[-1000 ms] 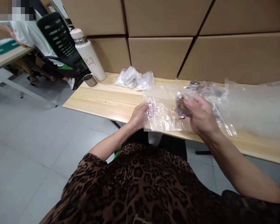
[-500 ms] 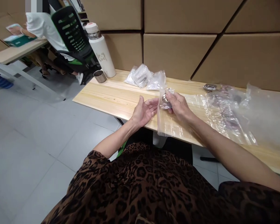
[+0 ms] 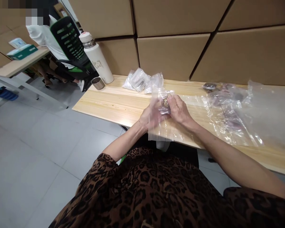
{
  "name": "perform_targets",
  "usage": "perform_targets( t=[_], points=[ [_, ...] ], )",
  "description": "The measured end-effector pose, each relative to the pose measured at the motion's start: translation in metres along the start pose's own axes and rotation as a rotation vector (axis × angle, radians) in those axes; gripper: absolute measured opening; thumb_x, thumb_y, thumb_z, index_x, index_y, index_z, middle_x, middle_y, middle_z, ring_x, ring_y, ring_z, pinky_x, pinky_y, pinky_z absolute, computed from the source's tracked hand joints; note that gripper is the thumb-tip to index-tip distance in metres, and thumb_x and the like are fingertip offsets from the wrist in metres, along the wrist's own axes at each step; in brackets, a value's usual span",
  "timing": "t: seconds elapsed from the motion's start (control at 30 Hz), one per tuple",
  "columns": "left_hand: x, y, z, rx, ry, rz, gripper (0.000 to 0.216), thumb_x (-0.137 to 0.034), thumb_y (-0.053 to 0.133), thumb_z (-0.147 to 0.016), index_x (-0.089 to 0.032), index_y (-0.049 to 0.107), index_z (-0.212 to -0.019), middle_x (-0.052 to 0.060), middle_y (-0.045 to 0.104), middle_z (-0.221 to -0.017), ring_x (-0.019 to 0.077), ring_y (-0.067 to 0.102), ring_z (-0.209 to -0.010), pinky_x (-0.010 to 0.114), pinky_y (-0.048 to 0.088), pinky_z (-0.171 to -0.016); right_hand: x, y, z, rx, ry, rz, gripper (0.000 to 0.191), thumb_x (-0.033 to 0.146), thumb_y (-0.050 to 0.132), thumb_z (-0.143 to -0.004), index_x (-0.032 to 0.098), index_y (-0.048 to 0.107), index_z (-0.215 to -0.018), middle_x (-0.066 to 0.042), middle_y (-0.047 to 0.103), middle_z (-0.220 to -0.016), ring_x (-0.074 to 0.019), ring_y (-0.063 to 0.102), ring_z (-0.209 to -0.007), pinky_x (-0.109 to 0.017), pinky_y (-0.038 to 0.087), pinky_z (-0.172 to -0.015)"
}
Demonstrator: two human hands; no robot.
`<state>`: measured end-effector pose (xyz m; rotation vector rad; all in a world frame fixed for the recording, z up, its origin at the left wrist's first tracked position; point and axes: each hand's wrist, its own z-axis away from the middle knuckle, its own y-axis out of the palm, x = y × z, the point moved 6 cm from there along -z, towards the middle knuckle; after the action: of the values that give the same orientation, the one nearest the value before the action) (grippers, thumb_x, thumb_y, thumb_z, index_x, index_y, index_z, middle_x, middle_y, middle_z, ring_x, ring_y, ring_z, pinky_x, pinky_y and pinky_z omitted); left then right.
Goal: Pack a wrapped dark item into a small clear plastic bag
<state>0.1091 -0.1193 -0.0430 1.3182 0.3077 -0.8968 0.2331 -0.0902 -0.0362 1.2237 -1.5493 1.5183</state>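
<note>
Unreadable mark on white flask (image 3: 96,59)

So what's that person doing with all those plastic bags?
A person in a leopard-print top sits at a wooden table. Both hands are on a small clear bag: the left hand holds it from the side, and the right hand pinches a small dark item at its top. A few filled little bags lie further back, beside a white bottle and a metal cup. A big crumpled plastic bag lies to the right.
</note>
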Motion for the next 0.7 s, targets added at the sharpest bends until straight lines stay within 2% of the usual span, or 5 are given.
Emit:
perform_targets(
  t=[0.13, 0.3, 0.47, 0.6, 0.7],
  points=[
    [0.002, -0.007, -0.006, -0.026, 0.015, 0.049, 0.050, -0.043, 0.037, -0.121, -0.019, 0.079, -0.107, 0.014, 0.084, -0.113, 0.0291, 0.074, -0.129, 0.048, 0.054, -0.121, -0.009, -0.006, -0.002, -0.072, 0.034, 0.110, 0.062, 0.088, 0.041, -0.107, 0.029, 0.044, -0.086, -0.005, 0.060, -0.079, -0.0239, 0.054, -0.074, -0.039, 0.038, -0.071],
    [0.011, -0.004, -0.011, -0.077, -0.014, 0.064, 0.028, -0.029, 0.057, -0.114, -0.019, 0.080, -0.102, 0.012, 0.085, -0.111, 0.0300, 0.072, -0.134, 0.045, 0.053, -0.124, -0.012, -0.007, -0.002, -0.106, 0.035, 0.181, 0.057, 0.083, 0.042, -0.108, 0.030, 0.042, -0.088, -0.004, 0.056, -0.074, -0.0240, 0.051, -0.070, -0.038, 0.040, -0.070],
    [0.019, -0.003, -0.012, -0.154, 0.040, 0.101, 0.016, -0.014, 0.065, -0.108, -0.021, 0.074, -0.097, 0.002, 0.079, -0.090, 0.0220, 0.079, -0.113, 0.041, 0.057, -0.119, -0.003, -0.005, 0.002, -0.110, 0.040, 0.221, 0.057, 0.082, 0.045, -0.106, 0.029, 0.043, -0.087, -0.002, 0.052, -0.068, -0.0217, 0.043, -0.063, -0.036, 0.035, -0.067],
    [0.026, -0.002, -0.013, -0.114, 0.043, -0.001, 0.006, -0.022, 0.082, -0.100, -0.016, 0.080, -0.098, 0.005, 0.080, -0.089, 0.0207, 0.076, -0.095, 0.039, 0.057, -0.112, -0.004, -0.005, 0.002, -0.114, 0.068, 0.193, 0.056, 0.079, 0.048, -0.102, 0.028, 0.047, -0.078, -0.004, 0.054, -0.070, -0.0217, 0.043, -0.065, -0.036, 0.032, -0.068],
    [0.026, -0.003, -0.016, -0.139, 0.110, -0.047, 0.017, -0.025, 0.094, -0.089, -0.016, 0.081, -0.096, 0.003, 0.080, -0.088, 0.0175, 0.073, -0.087, 0.036, 0.055, -0.105, -0.006, -0.010, -0.003, -0.137, 0.039, 0.129, 0.061, 0.080, 0.048, -0.101, 0.027, 0.048, -0.072, -0.005, 0.053, -0.070, -0.0222, 0.044, -0.069, -0.036, 0.032, -0.070]
  ],
)
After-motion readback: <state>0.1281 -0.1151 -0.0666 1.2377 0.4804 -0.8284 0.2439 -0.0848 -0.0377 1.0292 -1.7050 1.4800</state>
